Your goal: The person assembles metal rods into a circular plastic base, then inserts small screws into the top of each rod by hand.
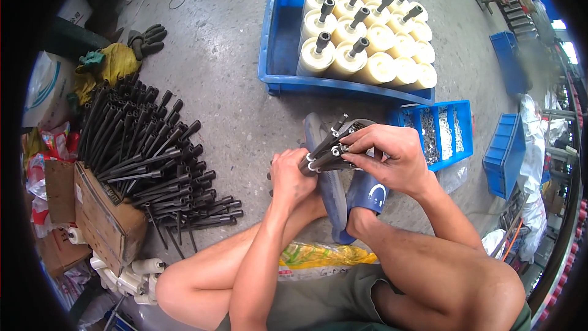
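Note:
My left hand (293, 172) is wrapped round a bundle of black rods (329, 159), holding it above my sandalled feet. Their tips point up and to the right, and small silver rings sit on some of them. My right hand (395, 153) has thumb and index finger closed at a rod's end, on a small metal ring (337, 149). The fingers partly cover the ring. To the right of that hand is a blue compartment tray (453, 158) with several kinds of small metal parts.
Ahead stands a blue bin (269, 55) of cream cylinders (378, 69), many with black rods upright in them. At left, a large heap of black rods (147, 147) lies against a cardboard box (107, 218). Beyond it is a dark glove (147, 40). Another blue bin (503, 156) stands at right.

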`<state>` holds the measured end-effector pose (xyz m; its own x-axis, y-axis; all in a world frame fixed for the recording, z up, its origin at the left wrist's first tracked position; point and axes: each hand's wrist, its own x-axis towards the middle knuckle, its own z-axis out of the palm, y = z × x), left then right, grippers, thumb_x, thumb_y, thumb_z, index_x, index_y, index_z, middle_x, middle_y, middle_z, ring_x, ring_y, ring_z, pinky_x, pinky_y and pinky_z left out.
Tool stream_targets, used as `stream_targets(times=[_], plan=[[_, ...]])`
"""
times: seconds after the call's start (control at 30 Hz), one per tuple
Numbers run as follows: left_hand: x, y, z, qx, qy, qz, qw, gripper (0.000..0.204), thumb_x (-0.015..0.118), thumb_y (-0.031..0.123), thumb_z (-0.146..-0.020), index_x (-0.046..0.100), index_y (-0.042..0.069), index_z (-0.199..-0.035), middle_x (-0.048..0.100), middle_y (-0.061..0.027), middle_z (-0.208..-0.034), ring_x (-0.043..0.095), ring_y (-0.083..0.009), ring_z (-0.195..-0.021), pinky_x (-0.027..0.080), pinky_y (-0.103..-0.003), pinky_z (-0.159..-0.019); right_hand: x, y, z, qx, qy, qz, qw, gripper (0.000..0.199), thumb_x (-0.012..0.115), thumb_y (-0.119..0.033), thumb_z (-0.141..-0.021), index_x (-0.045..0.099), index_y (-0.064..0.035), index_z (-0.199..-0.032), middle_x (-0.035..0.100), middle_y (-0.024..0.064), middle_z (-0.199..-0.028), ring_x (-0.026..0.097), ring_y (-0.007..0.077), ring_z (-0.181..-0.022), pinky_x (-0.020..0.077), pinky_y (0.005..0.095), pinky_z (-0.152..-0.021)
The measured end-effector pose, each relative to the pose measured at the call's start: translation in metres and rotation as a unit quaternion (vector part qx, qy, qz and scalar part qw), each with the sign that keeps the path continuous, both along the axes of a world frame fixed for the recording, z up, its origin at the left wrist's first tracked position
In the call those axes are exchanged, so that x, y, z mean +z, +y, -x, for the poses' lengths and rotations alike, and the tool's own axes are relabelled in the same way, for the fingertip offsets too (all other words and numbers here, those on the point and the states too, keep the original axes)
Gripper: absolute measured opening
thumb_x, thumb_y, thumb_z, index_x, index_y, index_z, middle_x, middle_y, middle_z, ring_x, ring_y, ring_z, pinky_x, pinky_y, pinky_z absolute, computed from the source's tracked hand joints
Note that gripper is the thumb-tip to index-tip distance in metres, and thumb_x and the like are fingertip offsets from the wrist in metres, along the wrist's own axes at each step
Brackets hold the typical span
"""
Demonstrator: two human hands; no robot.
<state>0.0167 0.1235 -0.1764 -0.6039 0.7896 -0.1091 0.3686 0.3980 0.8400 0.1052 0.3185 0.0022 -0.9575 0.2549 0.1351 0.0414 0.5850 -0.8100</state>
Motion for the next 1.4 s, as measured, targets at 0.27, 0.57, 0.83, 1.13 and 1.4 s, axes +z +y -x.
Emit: stream_targets(times=[0.27,0.57,0.83,1.13,1.4], plan=[[0.004,-0.002,0.002,0.001,0.006,-0.004,1.0,0.026,0.066,-0.006,-0.073,0.076,0.006,-0.094,0.077,-0.0126,-0.086,0.075,-0.0242,-0.079,0.059,-0.036,-0.071,0.001,0.005,-0.009,-0.053,0.026,-0.061,0.996,0.016,0.084,-0.003,-0.078,0.075,-0.0034,-0.092,0.075,0.0105,-0.09,0.074,0.0274,-0.081,0.059,0.0345,-0.067],[0.017,0.005,0.003,0.004,0.005,-0.024,1.0,0.032,0.063,-0.008,-0.073,0.078,0.008,-0.097,0.078,-0.0145,-0.089,0.077,-0.0303,-0.082,0.06,-0.038,-0.073,-0.01,-0.021,-0.024,-0.031,0.043,-0.125,0.991,0.019,0.084,-0.005,-0.077,0.078,-0.0047,-0.095,0.077,0.0083,-0.094,0.072,0.0252,-0.078,0.0581,0.0343,-0.065],[0.017,0.004,0.002,-0.002,-0.002,-0.027,1.0,0.033,0.061,-0.009,-0.074,0.078,0.007,-0.097,0.079,-0.0137,-0.091,0.078,-0.0255,-0.083,0.06,-0.036,-0.073,-0.011,-0.012,-0.025,-0.02,0.026,-0.061,0.998,0.019,0.085,-0.003,-0.076,0.078,-0.0048,-0.094,0.078,0.0096,-0.096,0.074,0.0257,-0.08,0.0588,0.0339,-0.068],[0.02,0.004,0.002,-0.001,-0.042,0.007,0.999,0.027,0.061,-0.008,-0.082,0.078,0.005,-0.099,0.08,-0.0098,-0.089,0.076,-0.0145,-0.082,0.061,-0.032,-0.071,-0.019,-0.013,-0.026,-0.029,0.062,-0.085,0.994,0.017,0.087,-0.006,-0.076,0.079,-0.006,-0.091,0.079,0.0086,-0.095,0.074,0.0234,-0.077,0.059,0.033,-0.067],[0.019,0.003,0.003,-0.008,-0.073,-0.004,0.997,0.023,0.063,-0.005,-0.083,0.078,0.006,-0.097,0.079,-0.0099,-0.086,0.075,-0.0137,-0.077,0.06,-0.033,-0.068,-0.026,-0.014,-0.026,-0.045,0.091,-0.048,0.994,0.025,0.089,-0.004,-0.073,0.079,-0.0062,-0.096,0.079,0.0077,-0.093,0.073,0.0216,-0.073,0.057,0.0319,-0.062]])
